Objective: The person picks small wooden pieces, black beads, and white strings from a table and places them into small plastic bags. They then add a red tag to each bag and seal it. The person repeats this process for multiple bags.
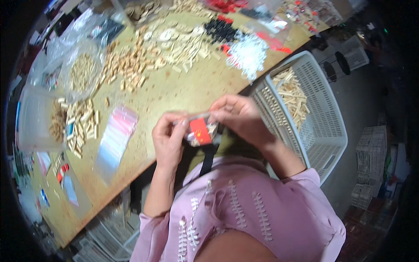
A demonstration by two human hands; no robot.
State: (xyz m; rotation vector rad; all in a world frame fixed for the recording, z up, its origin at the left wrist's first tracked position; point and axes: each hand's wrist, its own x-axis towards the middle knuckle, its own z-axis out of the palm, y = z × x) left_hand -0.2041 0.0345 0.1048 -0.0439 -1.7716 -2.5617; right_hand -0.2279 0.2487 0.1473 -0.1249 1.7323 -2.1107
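Small clear bag (201,131), holding a red piece and what looks like pale wooden bits, is held in the air just off the near edge of the surface (174,94), above the person's lap. Contents sit low in the bag; top strip faces up between the fingers, which suits pressing a seal strip closed, though the seal itself is too blurred to confirm.

Left hand (169,137): thumb and fingers pinched on the bag's upper left edge, steadying it. Right hand (238,115): fingers curled and pinching the upper right edge, arched over the bag. Both hands closed on the bag, close together, neither resting on the surface.

Just left of the hands, near the same edge: a flat stack of empty clear bags with pink top strips (115,139), lying within easy reach of the left hand.

Farther left: loose wooden blocks (80,124) beside a clear plastic tub (32,122) at the left edge. Behind these, an open plastic bag of small wooden pegs (83,72).

Middle to far edge: wooden sticks and discs in heaps (174,43), then black beads (220,29), white pieces (248,54) and red pieces (227,5), sorted by kind in separate piles.

Right of the surface, against its right edge: a white slotted basket (325,126) with wooden sticks (293,96) piled in its far corner, close to the right hand.
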